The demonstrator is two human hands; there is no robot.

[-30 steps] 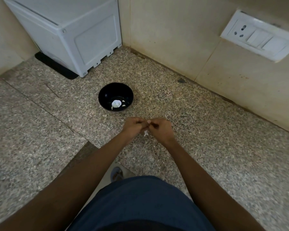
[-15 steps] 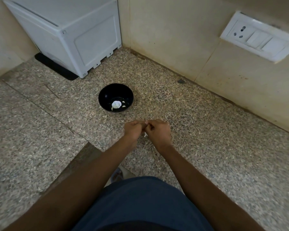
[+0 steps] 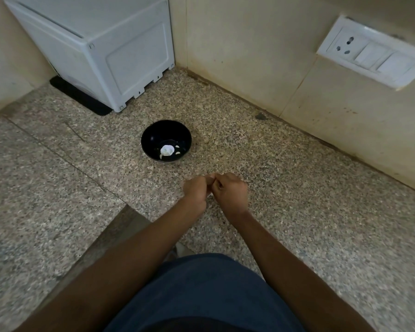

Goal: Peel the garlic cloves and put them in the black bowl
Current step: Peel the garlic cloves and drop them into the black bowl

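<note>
Head view. The left hand (image 3: 197, 191) and the right hand (image 3: 230, 191) meet knuckle to knuckle above the speckled granite desk (image 3: 297, 188), both with fingers curled inward and fingertips drawn together at the point of contact. Whatever they pinch is hidden between them; a garlic clove under peeling is the likely content, judged from the task, but no clove can be seen there, so its long axis cannot be told.

The small round glossy black bowl (image 3: 153, 133) stands on the desk ahead of the hands and to their left, near but clearly apart from them. It holds a white papery garlic piece (image 3: 167, 149) at its centre and a few pale slivers (image 3: 177, 153) just beside it.

The governing relation: the bowl lies forward-left of the joined hands, so the left hand is the nearer of the two, and a drop calls for a short forward reach over the near rim.

A white plastic appliance box (image 3: 101, 44) stands in the far corner, well apart from the bowl; a white wall switch plate (image 3: 374, 51) sits at upper right.
</note>
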